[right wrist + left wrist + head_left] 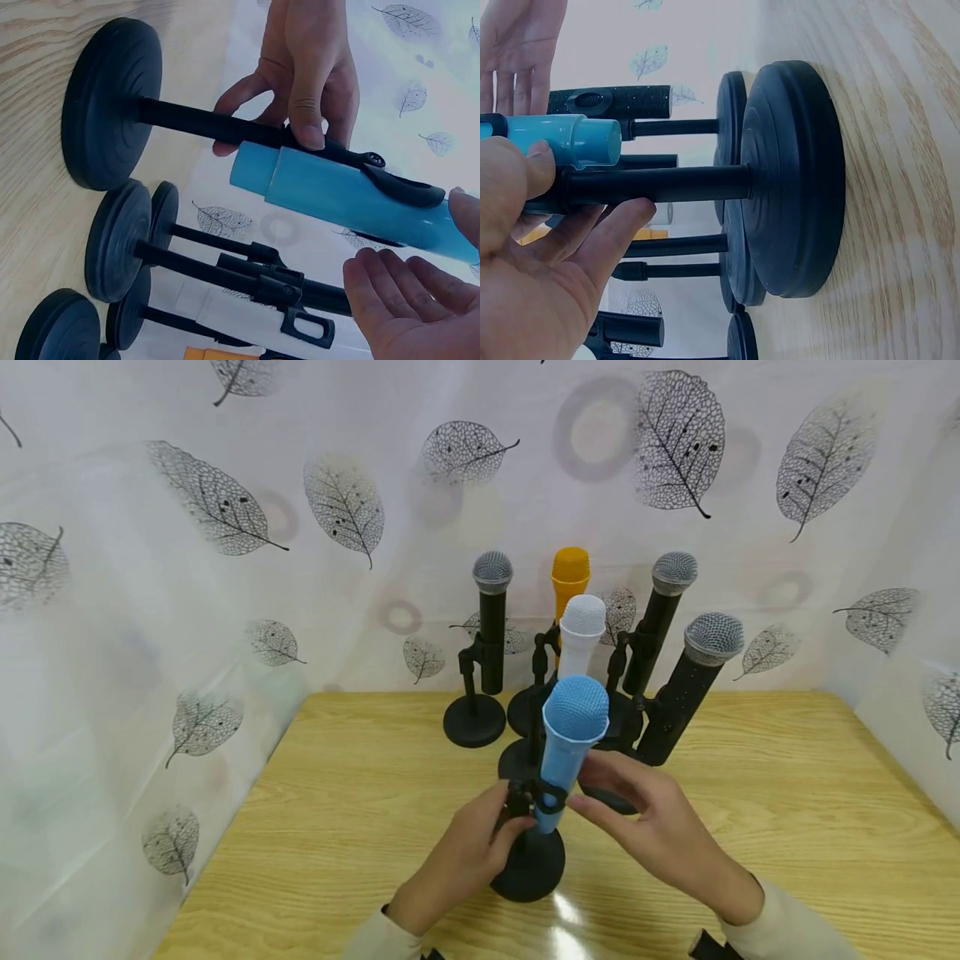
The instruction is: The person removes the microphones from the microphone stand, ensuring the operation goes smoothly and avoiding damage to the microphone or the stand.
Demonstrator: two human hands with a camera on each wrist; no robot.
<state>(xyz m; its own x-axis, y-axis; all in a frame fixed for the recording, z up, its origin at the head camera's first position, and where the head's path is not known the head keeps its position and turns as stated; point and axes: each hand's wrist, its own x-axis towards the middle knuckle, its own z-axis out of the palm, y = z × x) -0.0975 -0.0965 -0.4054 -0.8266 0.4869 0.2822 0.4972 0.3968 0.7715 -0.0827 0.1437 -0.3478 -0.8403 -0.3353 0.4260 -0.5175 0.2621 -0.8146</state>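
Observation:
A light blue microphone (pixel 576 714) leans in the clip of a black microphone stand (pixel 528 870), its head up. My left hand (pixel 468 839) grips the stand's post just below the clip, thumb and fingers on either side, as the left wrist view also shows. Close by the microphone's right side is my right hand (pixel 663 818). Its fingers (pixel 405 289) are extended and spread loosely beside the blue tube, with the thumb near the tube; whether the thumb touches it I cannot tell.
Behind stand a white microphone (pixel 582 627), an orange microphone (pixel 571 572) and several black microphones with silver heads, such as the leftmost black microphone (pixel 492 618), all on round-based stands. The wooden table (pixel 337 793) backs onto a leaf-patterned curtain (pixel 420 527).

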